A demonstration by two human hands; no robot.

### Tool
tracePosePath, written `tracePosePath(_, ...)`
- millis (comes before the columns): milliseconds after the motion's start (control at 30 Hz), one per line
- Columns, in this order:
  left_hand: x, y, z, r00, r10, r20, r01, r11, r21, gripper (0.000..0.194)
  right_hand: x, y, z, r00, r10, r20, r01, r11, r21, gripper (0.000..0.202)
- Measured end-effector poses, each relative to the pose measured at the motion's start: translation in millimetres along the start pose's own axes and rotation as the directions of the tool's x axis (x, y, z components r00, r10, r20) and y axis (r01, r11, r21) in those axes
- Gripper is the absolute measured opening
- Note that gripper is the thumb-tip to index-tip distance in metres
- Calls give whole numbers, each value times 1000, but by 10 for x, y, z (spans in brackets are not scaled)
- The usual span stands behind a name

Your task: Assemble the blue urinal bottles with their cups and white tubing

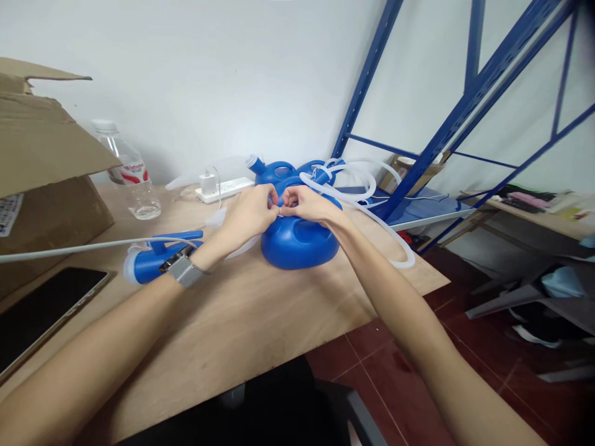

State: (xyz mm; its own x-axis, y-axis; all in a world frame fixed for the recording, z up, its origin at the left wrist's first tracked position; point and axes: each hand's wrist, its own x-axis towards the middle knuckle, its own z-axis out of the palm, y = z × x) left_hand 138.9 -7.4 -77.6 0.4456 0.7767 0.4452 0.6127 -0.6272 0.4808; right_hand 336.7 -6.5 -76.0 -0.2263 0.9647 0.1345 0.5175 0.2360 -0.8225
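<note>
Blue plastic pump body [297, 241] sat mid-table, right of the water bottle [134, 179]. Left hand [248, 214] and right hand [309, 204] both pinched the clear tubing [372, 186] end above it; soft, light, probably slippery, best gripped near its tip.

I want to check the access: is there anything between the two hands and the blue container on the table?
Nothing visible is. The left hand and the right hand already meet over the top of the blue container, pinching something small between the fingertips. The white tubing loops behind and to the right, outside the hands.
</note>
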Motion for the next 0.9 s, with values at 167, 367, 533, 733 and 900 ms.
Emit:
tracePosePath(167,-28,23,0,999,7,-34,-6,1000,9,12,54,45,-15,993,-91,80,92,996,-8,19)
tracePosePath(367,13,-27,-55,1000,-15,20,16,997,-75,10,-98,0,-81,989,-122,87,113,988,108,17)
tracePosePath(533,45,-48,-92,998,-15,62,20,996,-89,15,-130,-38,-91,981,-136,140,124,989,85,24)
tracePosePath(733,33,-35,-95,990,-89,110,95,994,-47,17,-85,2,-87,982,-118,149,105,990,89,30)
tracePosePath(900,55,-30,-91,987,-108,122,108,994,10,15,-63,1,-72,987,-69,145,54,993,105,28)
